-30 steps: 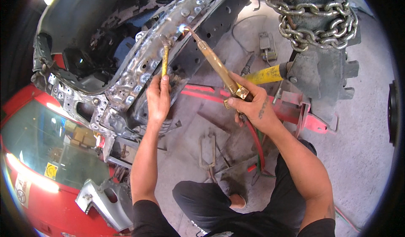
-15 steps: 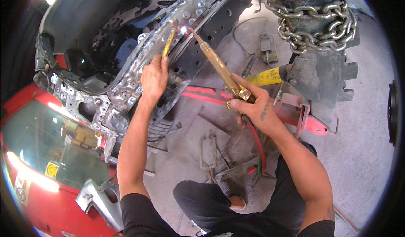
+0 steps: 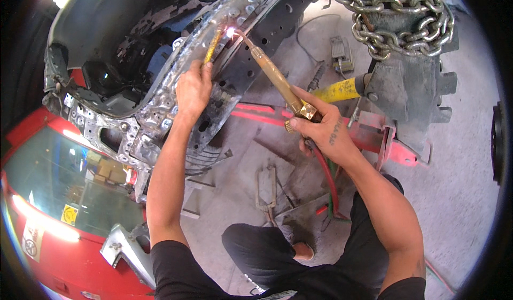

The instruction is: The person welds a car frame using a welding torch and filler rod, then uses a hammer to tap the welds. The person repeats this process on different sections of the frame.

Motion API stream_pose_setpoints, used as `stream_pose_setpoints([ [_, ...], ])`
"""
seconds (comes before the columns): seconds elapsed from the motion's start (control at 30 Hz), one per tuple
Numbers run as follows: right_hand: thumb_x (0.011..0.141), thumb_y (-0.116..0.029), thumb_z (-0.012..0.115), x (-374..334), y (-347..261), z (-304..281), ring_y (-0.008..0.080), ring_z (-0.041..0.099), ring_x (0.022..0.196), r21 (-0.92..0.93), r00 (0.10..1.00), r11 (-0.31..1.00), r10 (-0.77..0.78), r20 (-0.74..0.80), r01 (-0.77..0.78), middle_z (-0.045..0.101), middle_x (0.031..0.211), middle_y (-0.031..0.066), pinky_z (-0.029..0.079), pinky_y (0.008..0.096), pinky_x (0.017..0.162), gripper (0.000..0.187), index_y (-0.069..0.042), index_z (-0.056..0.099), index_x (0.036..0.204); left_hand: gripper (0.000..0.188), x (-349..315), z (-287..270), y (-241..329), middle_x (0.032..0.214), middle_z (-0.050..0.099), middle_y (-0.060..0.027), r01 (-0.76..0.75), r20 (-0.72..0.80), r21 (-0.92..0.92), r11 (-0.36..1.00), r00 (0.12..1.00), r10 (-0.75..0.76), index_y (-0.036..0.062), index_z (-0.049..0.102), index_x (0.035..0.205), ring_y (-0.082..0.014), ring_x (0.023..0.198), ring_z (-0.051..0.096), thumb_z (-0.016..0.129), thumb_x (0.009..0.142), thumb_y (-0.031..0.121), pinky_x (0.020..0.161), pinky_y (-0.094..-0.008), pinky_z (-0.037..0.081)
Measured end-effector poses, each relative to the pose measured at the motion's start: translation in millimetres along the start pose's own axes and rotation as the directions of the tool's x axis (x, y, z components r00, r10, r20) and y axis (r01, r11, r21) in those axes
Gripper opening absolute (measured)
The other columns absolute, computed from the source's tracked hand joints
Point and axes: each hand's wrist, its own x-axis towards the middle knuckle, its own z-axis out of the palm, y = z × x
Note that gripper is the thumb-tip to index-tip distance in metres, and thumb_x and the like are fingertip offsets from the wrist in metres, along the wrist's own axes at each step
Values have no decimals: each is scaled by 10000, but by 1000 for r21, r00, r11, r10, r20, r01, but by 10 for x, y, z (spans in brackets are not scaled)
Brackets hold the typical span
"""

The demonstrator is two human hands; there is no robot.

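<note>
My right hand point(image 3: 326, 131) is wrapped around a brass gas torch point(image 3: 275, 81) with red and green hoses. A bright flame burns at its tip, against the bare-metal rail point(image 3: 181, 65) of a stripped car body. From the other side, my left hand point(image 3: 193, 89) grips a slim yellow-handled tool point(image 3: 212, 49). Its far end lies right beside the glowing spot; glare hides its exact shape and whether it touches the metal.
A heavy chain point(image 3: 395, 46) wraps a dark steel post at the upper right. Below it run a yellow cylinder point(image 3: 339, 90) and a red steel beam point(image 3: 262, 110). A red car point(image 3: 53, 193) stands at left, a grey metal part point(image 3: 131, 252) beside it. A foot pedal point(image 3: 341, 54) lies on the floor.
The torch and my right hand have shifted slightly up and left. My left hand has moved slightly up with the yellow-handled tool. The glow at the flame looks pinker.
</note>
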Motion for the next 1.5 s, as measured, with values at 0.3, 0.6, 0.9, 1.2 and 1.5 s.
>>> stream_pose_setpoints([
  [0.3, 956, -97, 713, 18, 24, 20, 131, 629, 572, -13, 1000, 1000, 7, 15, -7, 631, 954, 56, 504, 289, 480, 698, -50, 431, 1593, 413, -22, -19, -26, 957, 718, -313, -4, 1, -25, 1000, 1000, 4, 15, 694, 1095, -528, 945, 680, 554, 1056, 402, 847, -602, 511],
  [0.6, 938, -43, 697, 34, 26, 31, 111, 611, 554, 36, 1000, 999, -13, -14, 13, 648, 908, 56, 495, 280, 479, 675, -26, 461, 1570, 421, 7, -2, 31, 895, 704, -319, -11, -32, -57, 998, 999, 10, 6, 689, 1072, -533, 908, 675, 547, 1068, 402, 804, -613, 497],
  [0.9, 933, -34, 697, 52, 54, 29, 112, 607, 550, 54, 1000, 998, -11, -25, 13, 641, 881, 46, 492, 281, 477, 668, -27, 473, 1562, 415, -18, 21, 41, 887, 712, -308, -27, -21, -10, 1000, 999, 27, 19, 684, 1078, -528, 878, 684, 542, 1069, 409, 792, -611, 512],
  [1.2, 948, -29, 675, 48, -4, -61, 121, 606, 566, 4, 979, 992, -124, -160, 126, 650, 901, 48, 498, 281, 494, 657, -86, 480, 1572, 342, -45, 59, 287, 893, 724, -278, -143, 130, 171, 975, 984, 122, 44, 579, 1052, -509, 864, 696, 483, 1094, 369, 792, -611, 533],
  [1.5, 958, -48, 677, -1, -120, -156, 121, 631, 574, -59, 967, 985, -173, -187, 165, 673, 935, 57, 516, 272, 499, 671, -69, 448, 1589, 255, 227, 209, 52, 775, 700, -281, -279, 155, 285, 917, 957, 243, 75, 548, 1063, -499, 745, 699, 508, 1085, 327, 675, -621, 543],
])
